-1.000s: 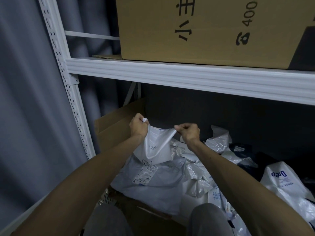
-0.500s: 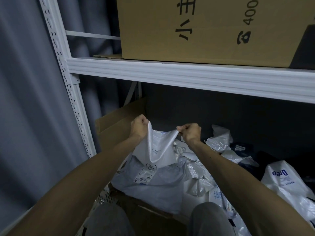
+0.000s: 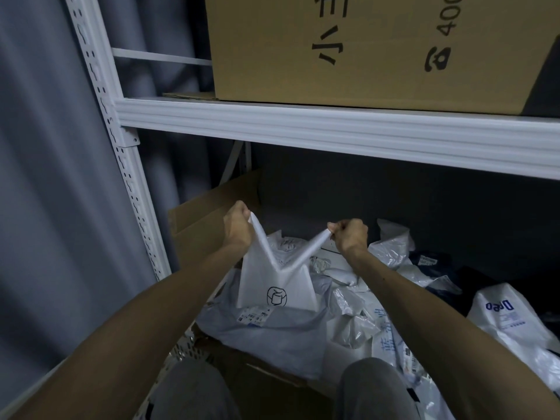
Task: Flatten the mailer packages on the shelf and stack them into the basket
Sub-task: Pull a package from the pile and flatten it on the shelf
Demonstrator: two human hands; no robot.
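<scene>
Left of centre, gripping one top corner of the white mailer (image 3: 277, 286) in the curled left hand (image 3: 238, 225); holding it up mid-frame, sagging in a V, above what may be the perforated basket (image 3: 185, 350). Right of centre, pinching the other corner in the right hand (image 3: 351, 234). Lower right, crumpled mailers (image 3: 391, 256) heaped on the shelf.

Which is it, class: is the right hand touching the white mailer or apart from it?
Touching. The head view shows the right hand pinching one top corner of the white mailer, with the left hand gripping the other.
</scene>
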